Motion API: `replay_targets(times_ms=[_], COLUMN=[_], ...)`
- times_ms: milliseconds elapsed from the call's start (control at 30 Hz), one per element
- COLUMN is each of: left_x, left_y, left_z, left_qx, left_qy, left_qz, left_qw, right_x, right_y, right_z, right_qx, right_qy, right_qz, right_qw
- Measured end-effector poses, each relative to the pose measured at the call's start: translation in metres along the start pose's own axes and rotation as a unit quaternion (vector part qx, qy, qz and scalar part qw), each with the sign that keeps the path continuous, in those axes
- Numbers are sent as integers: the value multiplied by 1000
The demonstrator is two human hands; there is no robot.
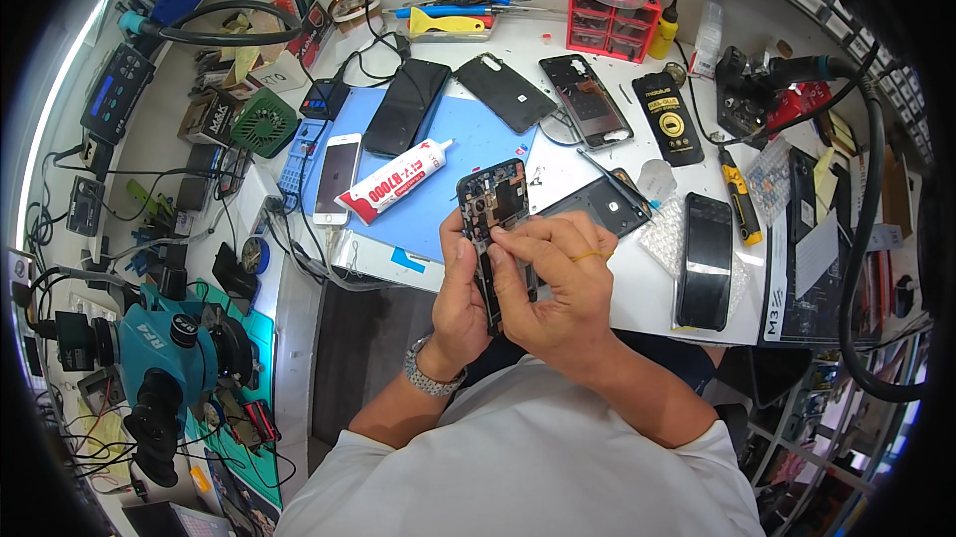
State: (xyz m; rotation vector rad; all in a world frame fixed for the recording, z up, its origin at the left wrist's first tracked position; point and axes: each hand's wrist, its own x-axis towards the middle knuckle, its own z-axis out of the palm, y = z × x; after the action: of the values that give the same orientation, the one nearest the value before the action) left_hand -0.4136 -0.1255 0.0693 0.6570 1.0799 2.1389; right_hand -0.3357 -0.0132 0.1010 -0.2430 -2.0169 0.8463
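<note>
An opened smartphone (pixel 506 189) with its inner boards and parts exposed is tilted upright in front of my chest. My left hand (pixel 458 303) is closed around its lower left side, thumb along the edge. Over the phone's middle, the fingertips of my right hand (pixel 558 283) are pinched together against the inside; whatever they hold is hidden. Just beyond the phone lies a red and white glue tube (pixel 395 182) on a blue mat (pixel 413 223). A grey-black phone back cover (pixel 604 207) rests right of my hands.
Behind lie a white phone (pixel 339 179), a black phone (pixel 406 107), a dark back cover (pixel 505 92) and a phone frame (pixel 588 99). To the right are another black phone (pixel 705 258) and a yellow cutter (pixel 740 197). A teal microscope (pixel 179 348) stands at left.
</note>
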Motion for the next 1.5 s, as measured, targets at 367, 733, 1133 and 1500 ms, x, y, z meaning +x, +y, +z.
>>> replay_targets(times_ms=[367,733,1133,1500], left_x=[-3,-4,2,4], left_y=[0,3,1,15], left_z=[5,6,-3,-3], left_qx=[-37,25,24,-79], left_qy=[51,19,44,32], left_qz=[-7,-2,-2,-47], left_qw=[998,999,999,995], right_x=[-1,-4,0,2], right_y=[2,11,12,13], right_z=[1,5,7,-33], right_qx=[-9,9,10,-31], right_qy=[1,-3,-33,-82], right_qz=[-18,-37,-29,49], right_qw=[1000,999,999,995])
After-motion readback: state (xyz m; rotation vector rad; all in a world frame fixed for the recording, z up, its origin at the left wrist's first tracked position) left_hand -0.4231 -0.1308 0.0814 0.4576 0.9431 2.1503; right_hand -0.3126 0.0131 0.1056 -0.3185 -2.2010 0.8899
